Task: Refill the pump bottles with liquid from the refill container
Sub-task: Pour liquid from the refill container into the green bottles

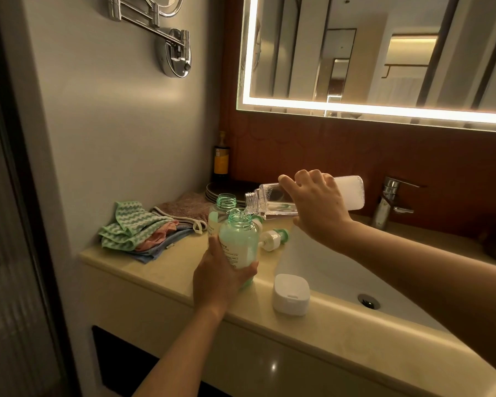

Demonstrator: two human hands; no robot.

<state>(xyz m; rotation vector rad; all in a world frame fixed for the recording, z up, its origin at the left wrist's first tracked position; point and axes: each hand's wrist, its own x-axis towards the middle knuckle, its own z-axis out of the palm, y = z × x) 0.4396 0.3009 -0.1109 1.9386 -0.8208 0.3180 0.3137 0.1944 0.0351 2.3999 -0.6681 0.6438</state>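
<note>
Fingers of the right hand [318, 204] wrap the tipped refill container [272, 200], neck over the green bottle [239, 242]. Left hand [222, 277] grips that bottle's base.

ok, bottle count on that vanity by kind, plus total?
Green pump bottles: 2, front bottle gripped by the left hand, rear bottle behind it
Clear refill container: 1, tipped in the right hand
Dark bottle with yellow label: 1
Total: 4
</note>
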